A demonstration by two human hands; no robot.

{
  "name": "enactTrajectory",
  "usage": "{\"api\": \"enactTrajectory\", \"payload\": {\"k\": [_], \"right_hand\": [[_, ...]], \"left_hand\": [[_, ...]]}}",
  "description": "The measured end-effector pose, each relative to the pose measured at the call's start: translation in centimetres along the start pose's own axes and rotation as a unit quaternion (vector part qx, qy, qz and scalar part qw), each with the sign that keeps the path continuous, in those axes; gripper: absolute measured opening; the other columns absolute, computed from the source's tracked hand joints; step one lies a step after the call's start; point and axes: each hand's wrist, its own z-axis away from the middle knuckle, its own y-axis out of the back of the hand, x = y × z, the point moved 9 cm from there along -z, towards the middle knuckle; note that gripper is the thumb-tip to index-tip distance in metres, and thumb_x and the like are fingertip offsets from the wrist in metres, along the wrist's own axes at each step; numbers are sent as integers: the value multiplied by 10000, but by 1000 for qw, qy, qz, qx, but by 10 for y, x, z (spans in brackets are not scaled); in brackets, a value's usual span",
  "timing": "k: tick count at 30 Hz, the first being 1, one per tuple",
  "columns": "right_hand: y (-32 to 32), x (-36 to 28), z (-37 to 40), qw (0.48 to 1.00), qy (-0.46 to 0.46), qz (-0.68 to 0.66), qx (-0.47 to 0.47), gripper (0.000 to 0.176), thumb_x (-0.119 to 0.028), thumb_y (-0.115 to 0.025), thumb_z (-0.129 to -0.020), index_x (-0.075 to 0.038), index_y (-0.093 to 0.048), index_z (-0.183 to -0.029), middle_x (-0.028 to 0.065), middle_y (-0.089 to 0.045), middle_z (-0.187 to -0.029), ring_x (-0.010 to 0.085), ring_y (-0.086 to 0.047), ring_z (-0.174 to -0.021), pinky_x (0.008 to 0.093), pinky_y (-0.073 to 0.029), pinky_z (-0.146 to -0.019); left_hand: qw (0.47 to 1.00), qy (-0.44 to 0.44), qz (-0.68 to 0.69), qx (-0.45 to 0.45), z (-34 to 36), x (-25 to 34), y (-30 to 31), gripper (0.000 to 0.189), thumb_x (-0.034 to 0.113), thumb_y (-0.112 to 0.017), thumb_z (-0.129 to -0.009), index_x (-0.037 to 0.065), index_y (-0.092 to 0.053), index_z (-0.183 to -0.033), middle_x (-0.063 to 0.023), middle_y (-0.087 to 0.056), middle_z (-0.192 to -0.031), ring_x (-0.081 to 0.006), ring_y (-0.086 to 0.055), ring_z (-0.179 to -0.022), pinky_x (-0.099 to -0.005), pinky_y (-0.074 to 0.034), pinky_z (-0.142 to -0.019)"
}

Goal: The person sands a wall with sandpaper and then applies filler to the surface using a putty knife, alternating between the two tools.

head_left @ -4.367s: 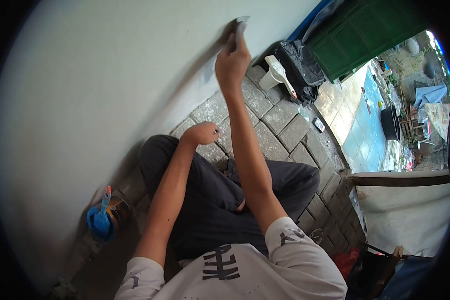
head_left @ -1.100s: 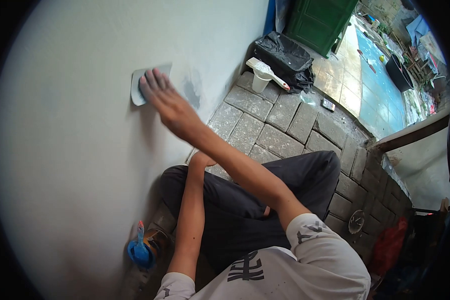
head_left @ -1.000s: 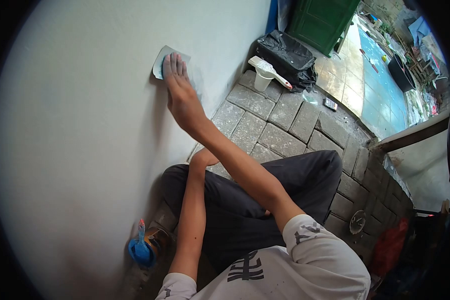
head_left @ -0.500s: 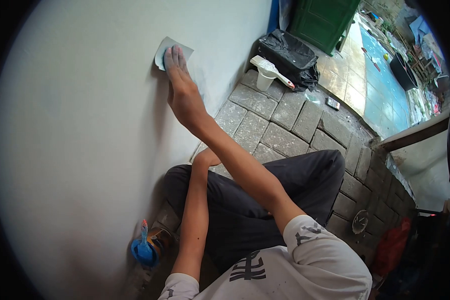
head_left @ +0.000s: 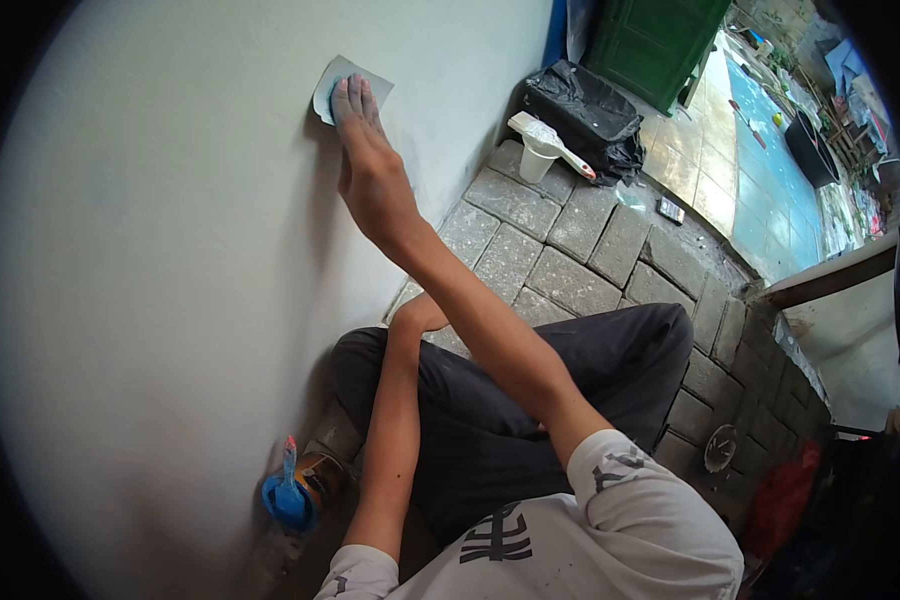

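Observation:
My right hand (head_left: 370,160) is stretched out against the pale wall (head_left: 170,250), its fingers laid straight over a grey sheet of sandpaper (head_left: 377,88). The sheet is pressed to the wall under my fingertips, with its corners showing around them. Down by my bent knee, my left hand (head_left: 425,313) is bent at the wrist. My right forearm covers most of it, so its fingers are hidden.
By the wall's foot stand a can with blue paint (head_left: 292,503) and a brush (head_left: 289,462). Ahead on the paving bricks (head_left: 570,280), a white-handled brush (head_left: 550,140) lies across a white cup (head_left: 535,165), beside a black plastic-covered tub (head_left: 585,110). A glass ashtray (head_left: 720,448) sits at right.
My right hand and the sandpaper have slid slightly up the wall. My left hand stays by the knee. The view has shifted a little.

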Motion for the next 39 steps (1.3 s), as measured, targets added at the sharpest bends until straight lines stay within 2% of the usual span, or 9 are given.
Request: {"api": "enactTrajectory", "payload": {"k": [11, 14, 19, 21, 25, 29, 32, 36, 39], "right_hand": [[-16, -38, 12, 986, 122, -34, -104, 791, 225, -458, -730, 82, -346, -1500, 315, -389, -1512, 434, -349, -1438, 465, -370, -1180], [0, 33, -1, 987, -126, -98, -26, 690, 210, -428, -833, 42, -383, -1501, 278, -440, -1496, 375, -393, -1427, 451, -357, -1188], [-6, -22, 9, 981, 130, -13, -141, 715, 214, -415, -799, 99, -319, -1498, 322, -379, -1511, 439, -326, -1439, 448, -391, -1162], [2, 52, 8, 954, -265, -84, -116, 619, 190, -447, -872, 76, -385, -1477, 300, -509, -1422, 396, -495, -1348, 441, -412, -1146], [-11, -19, 23, 990, 88, -12, -114, 734, 210, -456, -806, 21, -378, -1511, 288, -427, -1504, 380, -436, -1403, 441, -370, -1181], [-1, 44, 17, 989, -131, -65, -34, 742, 212, -456, -751, 73, -397, -1477, 291, -411, -1514, 416, -372, -1437, 479, -341, -1198], [-13, -21, 17, 990, 70, -30, -118, 713, 238, -410, -790, 97, -350, -1487, 316, -373, -1523, 429, -331, -1448, 467, -341, -1194], [3, 47, 4, 993, -112, -26, -37, 698, 225, -445, -821, 59, -369, -1494, 307, -370, -1517, 428, -353, -1419, 458, -399, -1157], [-4, 2, 8, 998, 24, -19, -57, 680, 214, -445, -841, 61, -349, -1497, 322, -343, -1516, 433, -374, -1391, 450, -422, -1139]], "left_hand": [[990, -62, 31, 126, -3, -2, 5, 457, 275, -605, -934, 22, -610, -1313, -243, -589, -1359, -406, -559, -1253, -442, -454, -1049], [994, -29, 101, -16, -47, -33, -38, 474, 293, -593, -946, 30, -598, -1339, -240, -574, -1387, -396, -532, -1300, -442, -430, -1082], [989, -115, 57, 71, -42, -17, -25, 453, 296, -618, -934, 40, -619, -1307, -242, -627, -1309, -398, -590, -1221, -445, -470, -1021], [995, -39, 74, -62, -55, -36, -49, 470, 297, -611, -941, 39, -601, -1334, -245, -606, -1341, -397, -575, -1246, -447, -458, -1039], [991, -96, 53, 81, -36, -18, -24, 461, 291, -627, -928, 13, -614, -1295, -245, -651, -1258, -406, -608, -1183, -453, -480, -996], [990, -94, 102, -11, -56, -33, -47, 478, 287, -611, -936, -1, -588, -1317, -249, -610, -1330, -409, -573, -1236, -451, -461, -1037], [997, -63, 46, 22, -38, -24, -26, 477, 299, -615, -934, -1, -595, -1304, -248, -625, -1306, -413, -589, -1211, -453, -469, -1023], [995, -77, 58, -16, -74, -52, -66, 465, 321, -618, -935, 11, -618, -1281, -253, -651, -1256, -414, -611, -1173, -454, -483, -993], [992, -88, 85, 9, -73, -52, -55, 439, 321, -623, -929, 17, -650, -1245, -256, -670, -1213, -409, -631, -1140, -450, -499, -966]]}}
